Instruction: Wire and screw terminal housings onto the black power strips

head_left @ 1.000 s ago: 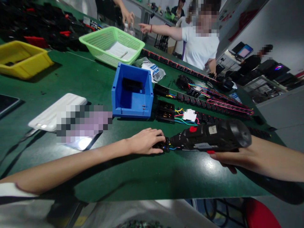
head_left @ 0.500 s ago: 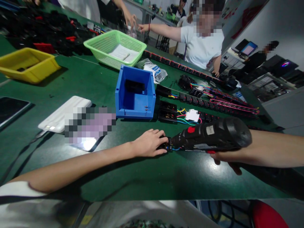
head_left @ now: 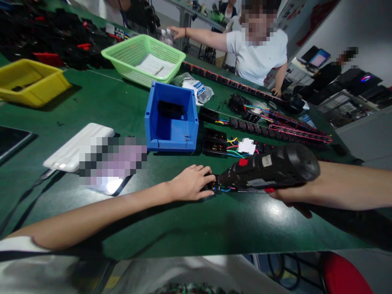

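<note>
Drill (head_left: 271, 167) in R hand (head_left: 290, 195) tilts slightly more vs. prev.

A white power bank (head_left: 69, 153) lies near a phone (head_left: 118, 165) on the tabletop (head_left: 183, 228). Farther back sit a yellow bin (head_left: 39, 92) and a green basket (head_left: 128, 65) holding paper (head_left: 150, 64).

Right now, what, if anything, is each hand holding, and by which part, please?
The right hand holds the power screwdriver from beneath its rear body; the left hand holds the small black wired housing by its left end.
</note>
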The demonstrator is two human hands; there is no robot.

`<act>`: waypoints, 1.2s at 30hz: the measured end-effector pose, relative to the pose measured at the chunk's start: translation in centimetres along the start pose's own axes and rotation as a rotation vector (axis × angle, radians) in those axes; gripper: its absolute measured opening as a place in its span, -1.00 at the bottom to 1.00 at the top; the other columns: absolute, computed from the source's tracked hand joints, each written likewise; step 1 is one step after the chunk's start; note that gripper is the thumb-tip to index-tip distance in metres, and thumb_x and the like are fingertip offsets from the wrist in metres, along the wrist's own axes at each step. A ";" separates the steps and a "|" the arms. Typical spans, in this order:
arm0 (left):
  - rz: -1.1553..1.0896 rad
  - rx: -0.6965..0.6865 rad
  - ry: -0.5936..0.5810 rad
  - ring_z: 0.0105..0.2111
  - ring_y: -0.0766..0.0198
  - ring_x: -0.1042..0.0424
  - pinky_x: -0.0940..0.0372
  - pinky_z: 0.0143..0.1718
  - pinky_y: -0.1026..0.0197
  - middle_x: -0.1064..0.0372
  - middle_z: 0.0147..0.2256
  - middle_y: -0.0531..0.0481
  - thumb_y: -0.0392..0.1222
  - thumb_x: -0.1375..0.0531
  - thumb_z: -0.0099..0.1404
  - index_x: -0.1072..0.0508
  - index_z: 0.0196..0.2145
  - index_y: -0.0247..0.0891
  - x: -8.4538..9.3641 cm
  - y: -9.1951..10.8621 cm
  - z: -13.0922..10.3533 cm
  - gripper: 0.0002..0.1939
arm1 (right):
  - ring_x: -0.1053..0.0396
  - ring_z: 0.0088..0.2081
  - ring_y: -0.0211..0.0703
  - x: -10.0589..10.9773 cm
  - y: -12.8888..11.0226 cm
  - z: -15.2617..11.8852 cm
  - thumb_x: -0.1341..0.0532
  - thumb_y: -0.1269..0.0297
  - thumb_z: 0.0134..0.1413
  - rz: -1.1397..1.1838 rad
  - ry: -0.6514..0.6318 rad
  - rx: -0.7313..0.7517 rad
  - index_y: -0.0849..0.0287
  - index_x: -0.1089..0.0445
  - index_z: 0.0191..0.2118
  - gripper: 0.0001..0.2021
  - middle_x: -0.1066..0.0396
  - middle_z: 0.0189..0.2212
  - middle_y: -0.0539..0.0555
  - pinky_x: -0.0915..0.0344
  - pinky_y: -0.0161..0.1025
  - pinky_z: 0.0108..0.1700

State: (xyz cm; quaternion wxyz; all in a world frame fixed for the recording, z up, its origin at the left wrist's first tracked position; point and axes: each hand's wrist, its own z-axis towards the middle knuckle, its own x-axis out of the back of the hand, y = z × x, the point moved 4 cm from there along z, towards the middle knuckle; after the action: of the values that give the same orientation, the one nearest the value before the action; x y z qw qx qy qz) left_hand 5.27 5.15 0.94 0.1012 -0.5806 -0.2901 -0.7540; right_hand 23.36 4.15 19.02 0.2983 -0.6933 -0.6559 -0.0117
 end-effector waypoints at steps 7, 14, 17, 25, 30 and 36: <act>0.011 0.004 0.001 -0.18 0.11 -0.34 -0.20 -0.16 0.08 -0.28 -0.10 -0.09 0.18 0.01 0.38 -0.33 -0.06 -0.20 -0.1 0.0 0.1 -0.58 | -0.39 -0.53 -0.23 0.1 -0.3 0.0 -0.07 0.04 0.12 0.004 0.016 -0.048 0.21 -0.28 -0.47 -0.67 -0.32 -0.55 0.00 -0.39 -0.33 -0.50; 0.008 0.005 0.000 -0.18 0.11 -0.33 -0.19 -0.16 0.07 -0.28 -0.12 -0.06 0.19 0.01 0.37 -0.30 -0.07 -0.21 -0.2 0.0 0.1 -0.57 | -0.42 -0.53 -0.20 0.2 -0.2 0.0 -0.07 0.02 0.09 -0.007 0.020 -0.090 0.22 -0.30 -0.48 -0.65 -0.37 -0.54 0.03 -0.37 -0.32 -0.50; 0.013 0.004 -0.002 -0.18 0.11 -0.33 -0.20 -0.16 0.07 -0.28 -0.12 -0.07 0.19 0.01 0.37 -0.31 -0.06 -0.21 -0.2 -0.1 0.2 -0.57 | -0.42 -0.52 -0.20 0.2 -0.1 -0.1 -0.08 0.03 0.10 -0.004 0.023 -0.107 0.22 -0.30 -0.48 -0.66 -0.37 -0.54 0.03 -0.37 -0.32 -0.48; 0.014 0.003 -0.005 -0.17 0.10 -0.34 -0.20 -0.16 0.07 -0.29 -0.11 -0.08 0.18 0.00 0.37 -0.32 -0.07 -0.21 -0.2 0.0 0.2 -0.57 | -0.38 -0.53 -0.25 0.3 0.2 0.2 -0.08 0.05 0.12 0.031 0.008 -0.061 0.20 -0.30 -0.43 -0.69 -0.37 -0.53 0.00 -0.37 -0.33 -0.50; 0.016 -0.003 -0.006 -0.17 0.10 -0.34 -0.20 -0.15 0.07 -0.29 -0.11 -0.08 0.18 0.01 0.37 -0.32 -0.06 -0.21 -0.3 0.0 0.2 -0.57 | -0.38 -0.52 -0.25 0.3 0.2 0.2 -0.06 0.05 0.12 0.011 -0.003 -0.051 0.20 -0.28 -0.45 -0.69 -0.37 -0.52 0.00 -0.38 -0.34 -0.48; 0.029 -0.004 -0.005 -0.17 0.10 -0.34 -0.21 -0.15 0.07 -0.28 -0.10 -0.07 0.19 0.01 0.37 -0.32 -0.06 -0.20 -0.1 0.0 0.2 -0.57 | -0.38 -0.53 -0.24 0.2 0.3 0.2 -0.08 0.04 0.11 0.022 0.004 -0.071 0.19 -0.29 -0.44 -0.69 -0.36 -0.54 -0.01 -0.37 -0.33 -0.49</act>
State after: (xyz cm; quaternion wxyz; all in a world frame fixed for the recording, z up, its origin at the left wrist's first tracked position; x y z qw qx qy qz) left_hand 5.49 5.25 0.84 0.1102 -0.5868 -0.2807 -0.7515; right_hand 23.58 4.44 18.80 0.2748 -0.7107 -0.6468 -0.0329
